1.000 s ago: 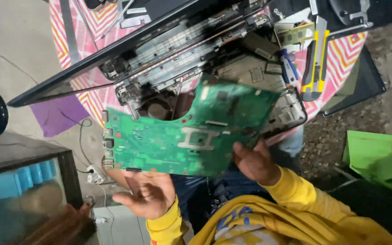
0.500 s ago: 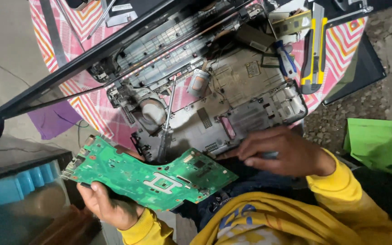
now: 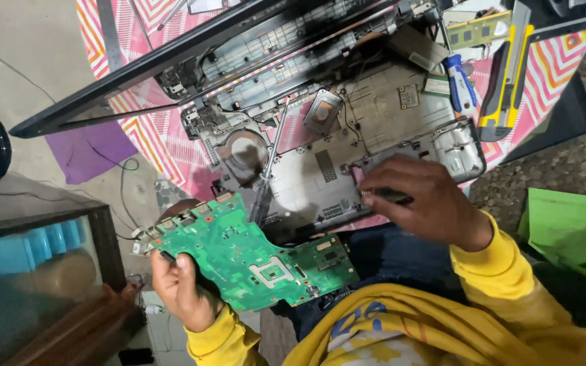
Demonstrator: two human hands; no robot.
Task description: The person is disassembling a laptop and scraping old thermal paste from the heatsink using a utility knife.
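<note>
Nearest the camera, yellow sleeves at bottom of frame, person seated w/ dark trousers. Left hand (image 3: 183,290) holds the green circuit board (image 3: 249,254) by its lower-left edge, thumb on top, fingers curled under & pinching the edge; board is off the table, tilted, over the lap, just below the laptop base. Board: bright green, irregular L-ish outline w/ a notch, silver square socket frame near its middle, small dark chips & tiny solder pts scattered, a row of metal port connectors along the upper-left edge. Right hand (image 3: 423,200) is down on the front-right part of the open laptop base (image 3: 347,146), fingers bent & close together, pinching a small dark flat part (image 3: 393,196); can't tell what it is. Base is grey plastic/metal, gutted: round fan recess on left, square cut-out w/ bare metal frame near centre, thin wires across. A screwdriver (image 3: 268,166) lies upright-ish across the base, shaft pointing away from the person. Behind base, the black lid/screen panel (image 3: 171,64) hinged open, tilted left. All on a table cloth (image 3: 164,146) w/ pink, orange & white zigzag pattern. Farther right on the cloth: blue-handled tool (image 3: 461,83), yellow & black utility knife (image 3: 506,68), a green memory stick (image 3: 479,30) at top. Off table: green sheet (image 3: 568,227) right, purple cloth (image 3: 89,150) left on floor.
</note>
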